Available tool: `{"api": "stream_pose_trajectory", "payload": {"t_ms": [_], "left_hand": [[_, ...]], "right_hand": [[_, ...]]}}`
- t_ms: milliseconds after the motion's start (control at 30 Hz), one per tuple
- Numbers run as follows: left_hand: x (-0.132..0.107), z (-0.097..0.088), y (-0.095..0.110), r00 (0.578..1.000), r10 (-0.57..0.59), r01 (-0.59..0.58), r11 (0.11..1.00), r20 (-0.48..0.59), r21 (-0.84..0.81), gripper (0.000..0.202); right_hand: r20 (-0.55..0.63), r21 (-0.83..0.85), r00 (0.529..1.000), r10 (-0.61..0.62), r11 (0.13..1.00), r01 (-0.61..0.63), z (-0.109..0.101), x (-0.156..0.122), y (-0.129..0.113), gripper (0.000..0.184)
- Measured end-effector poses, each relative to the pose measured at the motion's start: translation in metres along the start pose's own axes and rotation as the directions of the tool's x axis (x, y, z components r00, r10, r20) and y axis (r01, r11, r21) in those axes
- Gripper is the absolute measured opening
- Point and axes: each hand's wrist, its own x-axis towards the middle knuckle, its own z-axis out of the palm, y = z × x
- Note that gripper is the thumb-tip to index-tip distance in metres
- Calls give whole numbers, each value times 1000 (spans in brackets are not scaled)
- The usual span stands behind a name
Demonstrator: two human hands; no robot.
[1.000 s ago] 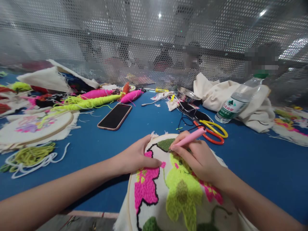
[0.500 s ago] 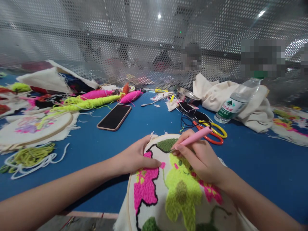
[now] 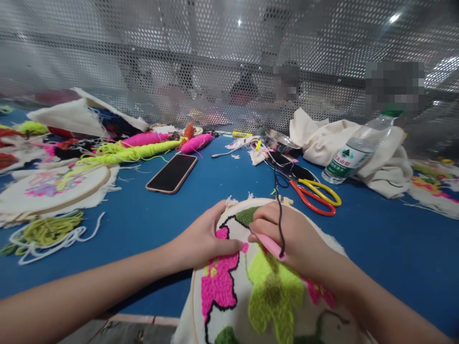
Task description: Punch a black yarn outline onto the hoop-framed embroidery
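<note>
Fluffy, tufted yarn on matt cream cloth; pale wooden hoop; glossy black phone

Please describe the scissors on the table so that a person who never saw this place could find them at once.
On the blue table, look just beyond the embroidery hoop that the two hands hold, toward the water bottle lying on cream cloth. The scissors lie flat there, blades pointing away. One handle loop is yellow, the other orange-red; nothing else nearby has those colours.
</note>
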Motion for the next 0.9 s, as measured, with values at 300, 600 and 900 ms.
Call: {"api": "stream_pose_trajectory", "payload": {"t_ms": [300,600,900], "left_hand": [[6,-4,2,998,-50,54,991,34,-124,49],[5,-3,2,997,-55,61,987,44,-148,49],[5,-3,3,997,-60,66,990,47,-127,49]], "right_hand": [[-98,263,947,307,925,-273,-1,-1,8,17],[-112,194,957,267,951,-243,-7,-6,5,25],[-60,235,961,270,940,-249,-8,-5,9,22]]}}
